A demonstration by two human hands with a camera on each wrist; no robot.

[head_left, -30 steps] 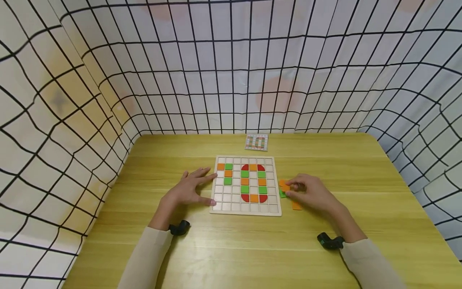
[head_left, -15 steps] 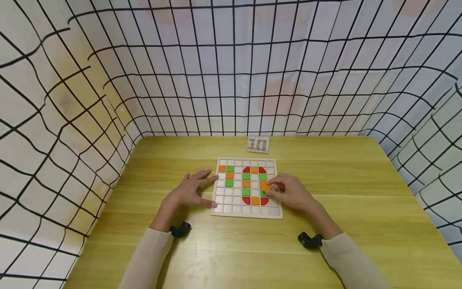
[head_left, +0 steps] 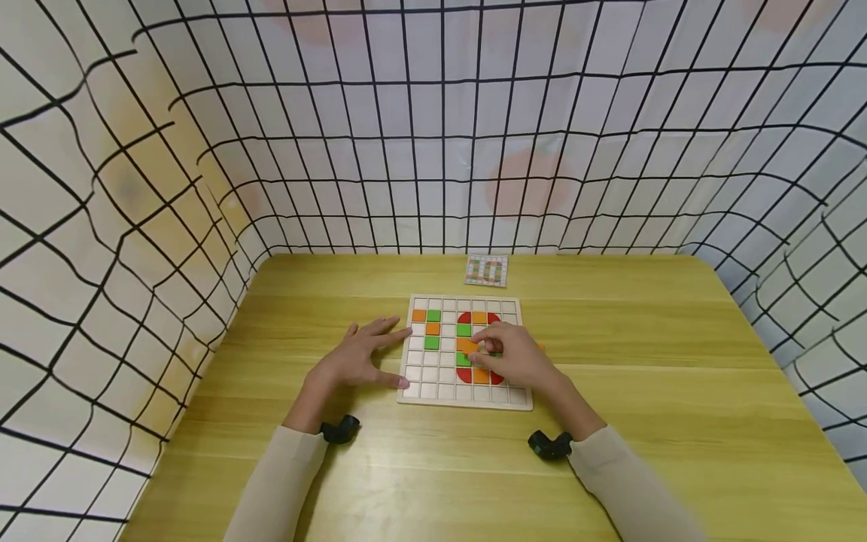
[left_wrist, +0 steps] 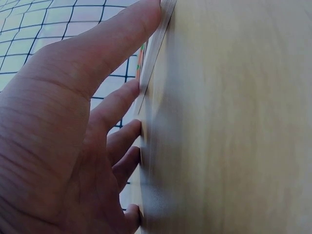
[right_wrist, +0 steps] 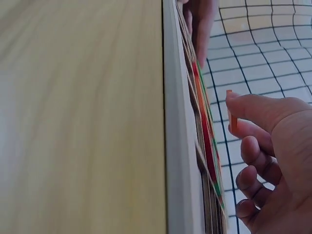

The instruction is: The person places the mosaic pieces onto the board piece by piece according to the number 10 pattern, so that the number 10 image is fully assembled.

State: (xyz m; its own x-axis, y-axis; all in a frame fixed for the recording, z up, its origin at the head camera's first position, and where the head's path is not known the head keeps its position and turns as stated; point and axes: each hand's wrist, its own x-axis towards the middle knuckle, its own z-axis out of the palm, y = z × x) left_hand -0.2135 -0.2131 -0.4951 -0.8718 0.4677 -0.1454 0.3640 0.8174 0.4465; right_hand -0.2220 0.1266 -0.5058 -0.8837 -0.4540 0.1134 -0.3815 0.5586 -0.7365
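A pale gridded board (head_left: 423, 374) lies on the table with flat orange, green and red tiles set in its cells. Spread out at its left side, my left hand (head_left: 355, 357) touches that edge with thumb and index finger; in the left wrist view the fingers (left_wrist: 117, 105) look straight. Above the board's right half, my right hand (head_left: 518, 357) pinches a thin orange square tile (right_wrist: 234, 119) between thumb and index finger. The right wrist view has this tile raised off the board. Some right-side tiles are hidden under the right hand in the head view.
Behind the board lies a small card (head_left: 486, 271) printed with a coloured grid pattern. A bit of an orange tile (head_left: 541, 347) peeks out right of the right hand. Black netting (head_left: 443, 177) encloses the wooden table's (head_left: 325, 286) back and sides.
My right hand has moved left from the loose tiles beside the board to over its middle, carrying the orange tile. My left hand has stayed at the left edge.
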